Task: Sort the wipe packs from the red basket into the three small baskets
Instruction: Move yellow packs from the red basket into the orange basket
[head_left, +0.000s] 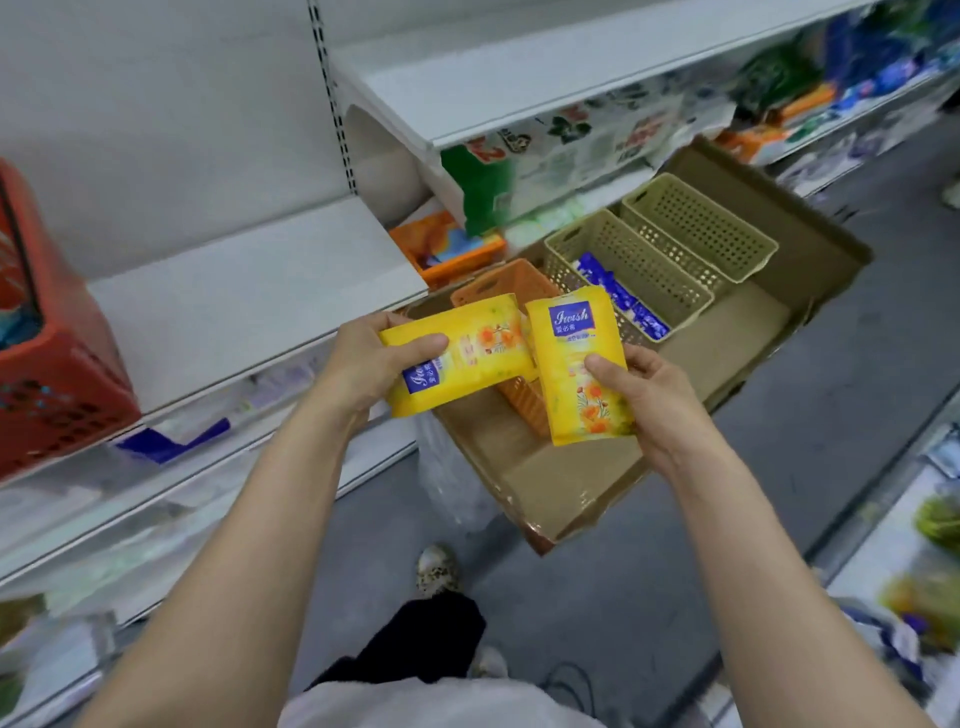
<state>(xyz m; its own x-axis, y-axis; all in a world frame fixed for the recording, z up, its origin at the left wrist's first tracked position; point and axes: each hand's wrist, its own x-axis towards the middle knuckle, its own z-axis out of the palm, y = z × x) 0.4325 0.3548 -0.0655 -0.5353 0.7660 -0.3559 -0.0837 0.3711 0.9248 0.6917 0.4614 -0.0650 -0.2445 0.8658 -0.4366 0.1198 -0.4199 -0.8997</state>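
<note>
Currently each hand grips one yellow wipe pack above the orange basket (511, 286): left hand (371, 364) on the left pack (462, 353), right hand (644, 395) on the right pack (576, 364), thumbs across the fronts. Two beige baskets (691, 228) sit beside it in the cardboard tray (753, 332), the nearer holding blue packs (623, 299). Red basket (57, 374) sits on the shelf (249, 312), far left.

Three small baskets (660, 260) stand side by side in a cardboard tray (748, 332) at centre right; large basket (57, 384) on shelf (249, 306), far left.
</note>
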